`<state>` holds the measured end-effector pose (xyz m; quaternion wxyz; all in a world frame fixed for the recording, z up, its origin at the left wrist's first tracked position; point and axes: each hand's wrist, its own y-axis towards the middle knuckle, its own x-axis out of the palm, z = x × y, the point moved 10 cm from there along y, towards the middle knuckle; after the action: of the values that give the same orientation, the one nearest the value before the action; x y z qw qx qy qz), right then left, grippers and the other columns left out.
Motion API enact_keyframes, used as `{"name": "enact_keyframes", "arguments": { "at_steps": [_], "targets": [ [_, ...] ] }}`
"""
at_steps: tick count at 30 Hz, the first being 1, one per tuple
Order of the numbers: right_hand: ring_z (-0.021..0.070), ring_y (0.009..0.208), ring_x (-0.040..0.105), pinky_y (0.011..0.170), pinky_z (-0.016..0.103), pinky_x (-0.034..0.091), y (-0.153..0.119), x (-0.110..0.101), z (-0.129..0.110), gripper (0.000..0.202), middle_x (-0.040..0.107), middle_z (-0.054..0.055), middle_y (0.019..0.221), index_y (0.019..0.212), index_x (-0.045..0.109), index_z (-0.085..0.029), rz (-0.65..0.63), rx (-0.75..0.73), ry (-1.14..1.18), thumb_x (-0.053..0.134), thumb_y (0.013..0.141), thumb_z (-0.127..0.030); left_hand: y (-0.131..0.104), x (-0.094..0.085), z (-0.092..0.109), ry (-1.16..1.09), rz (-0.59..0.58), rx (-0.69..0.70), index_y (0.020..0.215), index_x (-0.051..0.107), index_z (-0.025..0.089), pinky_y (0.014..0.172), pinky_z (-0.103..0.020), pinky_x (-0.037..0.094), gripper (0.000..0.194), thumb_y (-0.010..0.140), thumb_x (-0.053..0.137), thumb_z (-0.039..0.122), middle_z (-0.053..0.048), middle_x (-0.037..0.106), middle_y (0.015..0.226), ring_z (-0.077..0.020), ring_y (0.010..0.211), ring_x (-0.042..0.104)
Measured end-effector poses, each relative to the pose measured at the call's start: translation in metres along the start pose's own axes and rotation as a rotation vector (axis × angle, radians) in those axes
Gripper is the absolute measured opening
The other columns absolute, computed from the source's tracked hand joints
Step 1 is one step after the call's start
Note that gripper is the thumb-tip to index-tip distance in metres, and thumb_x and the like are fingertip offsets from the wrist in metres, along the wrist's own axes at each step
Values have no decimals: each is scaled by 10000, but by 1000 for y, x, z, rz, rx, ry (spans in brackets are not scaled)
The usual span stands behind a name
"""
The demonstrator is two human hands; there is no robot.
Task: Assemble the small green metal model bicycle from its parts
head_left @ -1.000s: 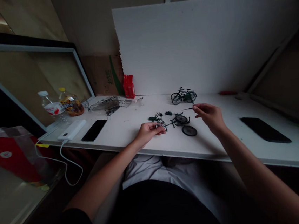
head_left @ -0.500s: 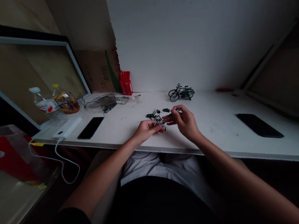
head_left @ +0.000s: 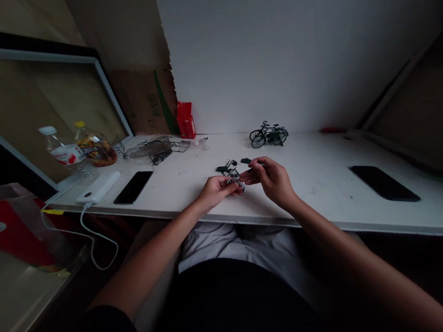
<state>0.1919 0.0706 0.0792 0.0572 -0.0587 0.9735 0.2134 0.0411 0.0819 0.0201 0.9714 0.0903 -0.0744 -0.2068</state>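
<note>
Near the front edge of the table, my left hand (head_left: 216, 191) pinches a small dark, shiny model bicycle part (head_left: 239, 184) between thumb and fingers. Just right of it is my right hand (head_left: 272, 178), its thumb and index finger drawn together and the other fingers reaching toward the part. Whatever the right fingertips hold is too small to make out. Behind the hands lie loose dark green model pieces (head_left: 222, 169), and another green piece (head_left: 245, 160) is partly covered by my right hand. A model bicycle (head_left: 269, 134) stands upright farther back.
On the left are a phone (head_left: 134, 187), a white power bank (head_left: 99, 187) with a cable, and two bottles (head_left: 96, 146). Plastic packaging with thin part frames (head_left: 151, 150) lies near a red box (head_left: 186, 120). A dark phone-like slab (head_left: 384, 183) lies right.
The view has tilted slightly, so the table sits a little higher. My right fingers have shifted slightly near the part; my left hand keeps its hold.
</note>
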Motion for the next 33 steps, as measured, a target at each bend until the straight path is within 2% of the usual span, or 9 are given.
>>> {"name": "enact_keyframes", "arguments": {
  "at_steps": [21,28,33],
  "targets": [
    [263,817,805,765,435,693,-4,5,-7,398,800,98,945,1060,620,-223,-44,-33,-49,596,990,-614,-2,1,1,29,-15,-10,951,787,96,834,-343,566,475,752,900,513,-155,805,942,-219,837,754],
    [263,790,812,701,383,687,-6,7,-20,360,797,80,912,1024,646,-229,-71,-143,-214,570,1020,-581,-2,0,1,47,-3,-4,940,792,86,792,-323,580,489,744,902,520,-150,809,901,-209,796,756],
    [255,790,817,738,364,686,-5,3,-10,359,811,80,912,1032,682,-226,-34,-143,-229,607,1008,-576,-2,-1,-6,-8,20,-55,947,793,69,781,-338,611,555,670,946,526,-158,812,898,-221,786,770]
  ]
}}
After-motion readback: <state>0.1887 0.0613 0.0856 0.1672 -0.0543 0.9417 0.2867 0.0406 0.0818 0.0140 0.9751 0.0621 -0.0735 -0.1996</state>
